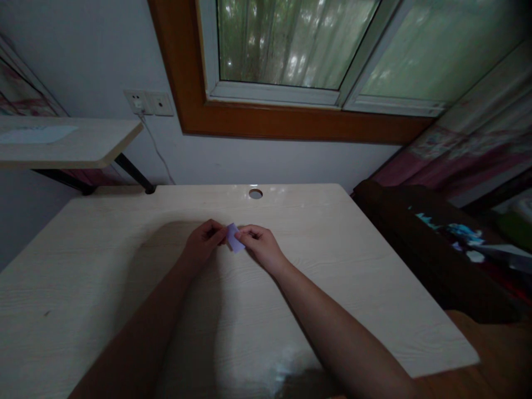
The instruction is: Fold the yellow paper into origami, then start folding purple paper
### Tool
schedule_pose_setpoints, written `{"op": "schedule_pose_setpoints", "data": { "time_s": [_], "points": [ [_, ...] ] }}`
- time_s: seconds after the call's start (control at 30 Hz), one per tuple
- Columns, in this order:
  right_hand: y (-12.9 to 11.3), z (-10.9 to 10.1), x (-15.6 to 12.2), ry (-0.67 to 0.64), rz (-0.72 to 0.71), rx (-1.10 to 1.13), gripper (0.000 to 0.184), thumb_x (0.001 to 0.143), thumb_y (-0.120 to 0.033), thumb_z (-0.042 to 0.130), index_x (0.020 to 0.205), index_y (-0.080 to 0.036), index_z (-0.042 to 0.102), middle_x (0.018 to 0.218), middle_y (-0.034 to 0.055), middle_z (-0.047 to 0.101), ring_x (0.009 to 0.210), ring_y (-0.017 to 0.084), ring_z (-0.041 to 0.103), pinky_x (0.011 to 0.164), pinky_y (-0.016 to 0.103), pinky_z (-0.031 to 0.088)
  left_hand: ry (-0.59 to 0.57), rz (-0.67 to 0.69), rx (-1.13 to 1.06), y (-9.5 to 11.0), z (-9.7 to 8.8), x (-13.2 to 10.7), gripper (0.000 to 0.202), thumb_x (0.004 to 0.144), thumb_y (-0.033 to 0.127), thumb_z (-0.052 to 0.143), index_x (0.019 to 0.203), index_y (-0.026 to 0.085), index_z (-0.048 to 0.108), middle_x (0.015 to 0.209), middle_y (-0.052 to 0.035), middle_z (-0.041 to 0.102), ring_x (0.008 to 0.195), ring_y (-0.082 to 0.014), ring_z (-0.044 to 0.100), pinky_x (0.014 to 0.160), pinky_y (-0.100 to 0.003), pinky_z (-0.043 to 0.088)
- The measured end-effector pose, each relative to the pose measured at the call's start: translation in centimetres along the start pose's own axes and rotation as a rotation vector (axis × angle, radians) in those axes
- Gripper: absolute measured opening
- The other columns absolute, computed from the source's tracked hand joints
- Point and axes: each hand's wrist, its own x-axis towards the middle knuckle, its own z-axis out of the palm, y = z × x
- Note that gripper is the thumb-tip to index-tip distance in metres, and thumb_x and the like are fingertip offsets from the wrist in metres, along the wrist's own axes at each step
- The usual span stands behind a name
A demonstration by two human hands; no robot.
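Note:
A small pale purple piece of paper [234,238] is held between both hands just above a light wooden table [103,266]. My left hand [203,241] pinches its left edge with curled fingers. My right hand [260,246] pinches its right edge, thumb on top. Both forearms reach in from the bottom of the view and meet near the table's middle.
A round cable hole [255,193] sits at the table's far edge. A raised shelf [70,145] stands at the back left under a wall socket [149,103] with a cable. A window [299,50] is behind. A dark sofa [419,238] with clutter lies on the right.

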Motion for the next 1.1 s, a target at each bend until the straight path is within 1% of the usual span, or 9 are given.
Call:
{"op": "schedule_pose_setpoints", "data": {
  "time_s": [0.13,0.27,0.37,0.53,0.63,0.77,0.9,1.0,1.1],
  "points": [
    [-0.2,0.1,-0.1,-0.026,-0.003,-0.043,0.026,0.073,-0.044,0.074,0.078,-0.019,0.071,0.067,-0.0002,0.065,0.059,0.012,0.052,0.060,0.027,0.039,-0.047,-0.002,0.030,-0.7,0.0,0.0,0.024,0.079,0.040,0.069,0.080,0.017,0.064,0.069,0.0006,0.063,0.064,-0.0123,0.056,0.062,-0.023,0.044],
    [-0.4,0.1,-0.2,-0.033,-0.021,-0.100,0.026,0.075,-0.045,0.072,0.079,-0.018,0.071,0.068,0.0003,0.064,0.059,0.012,0.051,0.058,0.026,0.037,-0.066,-0.014,0.066,-1.1,-0.1,0.0,0.025,0.079,0.041,0.069,0.078,0.017,0.065,0.069,-0.0001,0.065,0.065,-0.0128,0.058,0.062,-0.023,0.046],
    [-0.4,0.2,-0.3,-0.016,-0.027,-0.109,0.026,0.077,-0.044,0.070,0.080,-0.018,0.072,0.069,0.0007,0.064,0.059,0.012,0.050,0.058,0.026,0.036,-0.052,-0.035,0.070,-0.9,0.0,0.0,0.027,0.078,0.044,0.069,0.076,0.017,0.064,0.067,-0.0003,0.065,0.064,-0.0133,0.058,0.061,-0.023,0.045],
    [-0.6,0.3,-0.3,0.046,-0.046,-0.116,0.023,0.076,-0.040,0.070,0.079,-0.017,0.072,0.063,-0.0007,0.060,0.055,0.011,0.045,0.055,0.025,0.033,-0.024,-0.027,0.070,0.0,0.1,-0.2,0.029,0.080,0.044,0.066,0.071,0.016,0.062,0.064,0.0005,0.062,0.062,-0.0123,0.056,0.061,-0.023,0.044],
    [-0.9,0.4,-0.4,0.087,-0.053,-0.120,0.021,0.075,-0.038,0.070,0.077,-0.017,0.072,0.061,-0.0017,0.057,0.054,0.011,0.042,0.054,0.025,0.030,-0.029,-0.032,0.086,0.2,0.1,-0.2,0.030,0.080,0.045,0.066,0.070,0.017,0.062,0.063,0.0004,0.062,0.062,-0.0125,0.056,0.061,-0.023,0.044],
    [-1.1,0.4,-0.4,0.114,-0.063,-0.126,0.020,0.075,-0.037,0.069,0.077,-0.017,0.072,0.057,-0.0030,0.052,0.053,0.011,0.039,0.053,0.025,0.028,-0.058,-0.041,0.100,0.0,0.0,-0.1,0.031,0.080,0.046,0.065,0.070,0.017,0.062,0.064,0.0000,0.064,0.061,-0.0131,0.058,0.062,-0.023,0.045],
    [-0.7,0.3,-0.4,0.092,-0.077,-0.133,0.020,0.076,-0.038,0.068,0.079,-0.018,0.072,0.060,-0.0028,0.053,0.054,0.011,0.039,0.053,0.025,0.028,-0.082,-0.043,0.100,-0.3,-0.1,-0.1,0.027,0.079,0.043,0.067,0.074,0.017,0.062,0.065,0.0005,0.064,0.063,-0.0135,0.059,0.061,-0.023,0.045],
    [-0.3,0.2,-0.4,0.062,-0.078,-0.180,0.021,0.077,-0.038,0.067,0.080,-0.018,0.073,0.063,-0.0017,0.056,0.055,0.011,0.040,0.053,0.024,0.029,-0.091,-0.017,0.162,-0.5,-0.2,-0.1,0.025,0.079,0.042,0.067,0.077,0.017,0.064,0.067,0.0008,0.063,0.063,-0.0132,0.058,0.060,-0.023,0.043],
    [0.1,0.1,-0.3,0.028,-0.091,-0.241,0.018,0.077,-0.035,0.066,0.081,-0.019,0.073,0.065,-0.0010,0.059,0.057,0.011,0.041,0.053,0.024,0.030,-0.101,0.018,0.235,-0.6,-0.3,-0.2,0.024,0.080,0.040,0.066,0.079,0.017,0.066,0.067,0.0014,0.060,0.062,-0.0126,0.054,0.059,-0.022,0.041]
  ]
}}
